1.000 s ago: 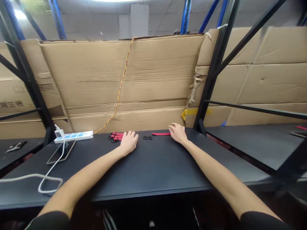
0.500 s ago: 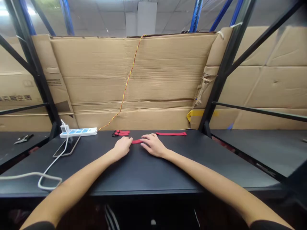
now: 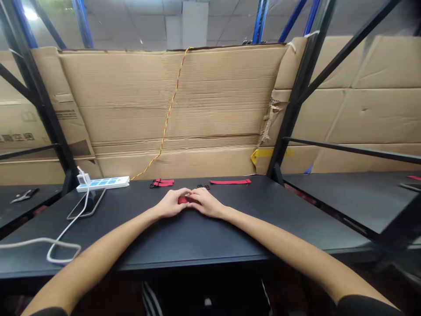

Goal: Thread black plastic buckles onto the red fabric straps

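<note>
I have both grips together on the worktop (image 3: 197, 241), a little left of its middle, with the fingertips of one almost meeting those of the other. My left grip (image 3: 186, 198) is curled nearly closed, thumb and fingers about a short red strap (image 3: 183, 200). My right grip (image 3: 192, 199) comes at the same strap from three o'clock, fingers bent over and thumb below, likewise nearly closed on it. The strap sits between the two, mostly covered by my fingers, so I cannot tell how it is folded.

Taking that strap as the centre of the dial, a red webbing piece with black hardware (image 3: 162, 182) lies near at ten o'clock. Small black buckles (image 3: 204, 187) lie at two, just past my right fingers and partly hidden by them. Farther out at two, a flat red strip (image 3: 230, 181) is stretched out straight along the back of the worktop.

Toward nine o'clock, well apart, are a white power strip (image 3: 113, 182) and a flat dark-screened device (image 3: 87, 205). A white cable (image 3: 64, 231) loops down toward eight. At twelve stands a cardboard panel (image 3: 223, 96), with a twisted red-and-yellow cord (image 3: 168, 113) hanging down it.
</note>
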The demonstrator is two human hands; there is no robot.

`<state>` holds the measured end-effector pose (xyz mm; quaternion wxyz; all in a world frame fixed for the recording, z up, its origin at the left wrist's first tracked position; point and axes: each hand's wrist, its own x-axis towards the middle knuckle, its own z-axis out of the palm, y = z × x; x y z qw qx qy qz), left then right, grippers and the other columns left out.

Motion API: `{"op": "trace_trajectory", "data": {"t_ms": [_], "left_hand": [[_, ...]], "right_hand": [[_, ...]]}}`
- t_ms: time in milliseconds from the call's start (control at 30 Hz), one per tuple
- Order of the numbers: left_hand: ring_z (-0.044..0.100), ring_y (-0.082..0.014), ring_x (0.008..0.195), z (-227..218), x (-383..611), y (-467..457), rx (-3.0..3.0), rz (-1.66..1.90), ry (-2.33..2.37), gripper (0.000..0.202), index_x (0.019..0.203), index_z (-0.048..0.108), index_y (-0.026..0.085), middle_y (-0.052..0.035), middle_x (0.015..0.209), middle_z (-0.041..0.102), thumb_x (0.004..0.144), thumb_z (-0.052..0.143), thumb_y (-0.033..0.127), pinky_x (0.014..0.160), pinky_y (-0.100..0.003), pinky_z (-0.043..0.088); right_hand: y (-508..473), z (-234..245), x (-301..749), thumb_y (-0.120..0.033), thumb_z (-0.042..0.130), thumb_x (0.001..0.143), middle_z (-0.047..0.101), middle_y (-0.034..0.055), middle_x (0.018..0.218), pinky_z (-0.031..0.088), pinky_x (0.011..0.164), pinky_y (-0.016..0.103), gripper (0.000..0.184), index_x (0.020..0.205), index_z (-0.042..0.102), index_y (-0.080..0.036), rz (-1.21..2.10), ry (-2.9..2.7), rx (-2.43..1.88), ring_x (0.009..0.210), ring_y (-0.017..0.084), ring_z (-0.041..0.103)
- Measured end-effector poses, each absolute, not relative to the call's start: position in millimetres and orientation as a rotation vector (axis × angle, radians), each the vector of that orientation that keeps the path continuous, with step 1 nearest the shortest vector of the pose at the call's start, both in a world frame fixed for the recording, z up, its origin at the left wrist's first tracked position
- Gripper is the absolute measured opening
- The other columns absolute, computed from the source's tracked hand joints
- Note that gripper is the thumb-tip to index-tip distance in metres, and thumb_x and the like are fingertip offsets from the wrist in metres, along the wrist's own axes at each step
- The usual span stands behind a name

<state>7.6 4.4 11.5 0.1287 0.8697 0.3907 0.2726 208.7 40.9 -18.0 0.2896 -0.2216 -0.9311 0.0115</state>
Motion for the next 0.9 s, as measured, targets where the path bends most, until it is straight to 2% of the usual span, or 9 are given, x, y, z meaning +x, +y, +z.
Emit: {"op": "trace_trajectory", "data": {"t_ms": [133, 300, 367, 467, 567, 633, 733, 800, 900], "left_hand": [[0.058, -0.0140, 0.071, 12, 8, 2, 2.481, 0.766, 1.157, 0.039, 0.123, 0.057, 0.018, -0.0022, 0.085, 0.067, 0.091, 0.043, 0.035, 0.072, -0.025, 0.045], [0.059, -0.0143, 0.075, 7, 9, 8, 2.421, 0.833, 1.104, 0.044, 0.135, 0.048, 0.017, -0.0029, 0.084, 0.067, 0.094, 0.033, 0.029, 0.078, -0.028, 0.048], [0.060, -0.0148, 0.082, 6, 7, 11, 2.412, 0.897, 1.145, 0.046, 0.136, 0.046, 0.018, -0.0054, 0.096, 0.066, 0.092, 0.032, 0.020, 0.082, -0.029, 0.048], [0.054, -0.0198, 0.106, 4, 2, 14, 2.502, 1.022, 1.418, 0.054, 0.134, 0.046, 0.018, -0.0114, 0.120, 0.058, 0.082, 0.038, 0.006, 0.094, -0.036, 0.043], [0.039, -0.0277, 0.126, 5, -1, 13, 2.721, 0.956, 1.619, 0.051, 0.131, 0.050, 0.022, -0.0117, 0.137, 0.046, 0.082, 0.045, 0.010, 0.104, -0.047, 0.032], [0.041, -0.0278, 0.123, 5, 0, 10, 2.813, 0.816, 1.521, 0.042, 0.129, 0.051, 0.023, -0.0103, 0.134, 0.049, 0.087, 0.049, 0.024, 0.103, -0.045, 0.032], [0.054, -0.0231, 0.103, 3, 7, 7, 2.778, 0.657, 1.303, 0.045, 0.128, 0.051, 0.022, -0.0089, 0.115, 0.061, 0.090, 0.048, 0.044, 0.091, -0.035, 0.041], [0.056, -0.0213, 0.092, 2, 10, 6, 2.739, 0.616, 1.250, 0.042, 0.125, 0.054, 0.022, -0.0073, 0.102, 0.064, 0.090, 0.048, 0.045, 0.084, -0.032, 0.043], [0.056, -0.0204, 0.088, 2, 10, 7, 2.721, 0.589, 1.245, 0.036, 0.121, 0.058, 0.023, -0.0059, 0.093, 0.062, 0.090, 0.050, 0.039, 0.080, -0.031, 0.043]], "right_hand": [[42, -15, 208, -0.033, 0.055, 0.089, 0.068, 0.0079, 0.098, 0.045, 0.080, 0.033, 0.020, 0.099, 0.065, -0.018, 0.279, -2.459, -0.563, 0.088, 0.020, 0.060], [40, -12, 209, -0.034, 0.056, 0.088, 0.069, 0.0051, 0.096, 0.047, 0.081, 0.032, 0.022, 0.100, 0.065, -0.018, 0.506, -2.382, -0.558, 0.084, 0.019, 0.061], [41, -13, 210, -0.037, 0.058, 0.086, 0.069, 0.0049, 0.092, 0.047, 0.079, 0.031, 0.027, 0.102, 0.065, -0.017, 0.523, -2.336, -0.639, 0.081, 0.018, 0.061], [43, -15, 210, -0.040, 0.061, 0.082, 0.069, 0.0048, 0.087, 0.047, 0.075, 0.030, 0.031, 0.102, 0.066, -0.017, 0.514, -2.274, -0.759, 0.076, 0.017, 0.060], [45, -17, 210, -0.038, 0.063, 0.081, 0.069, 0.0055, 0.088, 0.047, 0.076, 0.030, 0.031, 0.102, 0.067, -0.017, 0.479, -2.252, -0.797, 0.076, 0.017, 0.060], [46, -17, 211, -0.039, 0.063, 0.080, 0.068, 0.0062, 0.092, 0.046, 0.077, 0.031, 0.034, 0.106, 0.066, -0.017, 0.490, -2.253, -0.775, 0.079, 0.017, 0.060], [48, -15, 213, -0.044, 0.063, 0.080, 0.068, 0.0046, 0.090, 0.046, 0.072, 0.029, 0.037, 0.103, 0.066, -0.016, 0.703, -2.320, -0.679, 0.076, 0.016, 0.058], [50, -14, 216, -0.046, 0.063, 0.078, 0.067, 0.0028, 0.082, 0.045, 0.067, 0.026, 0.037, 0.097, 0.068, -0.014, 0.896, -2.351, -0.645, 0.071, 0.015, 0.057], [55, -14, 219, -0.045, 0.069, 0.072, 0.067, 0.0025, 0.079, 0.045, 0.066, 0.026, 0.039, 0.095, 0.069, -0.014, 1.002, -2.293, -0.730, 0.070, 0.015, 0.058]]}}
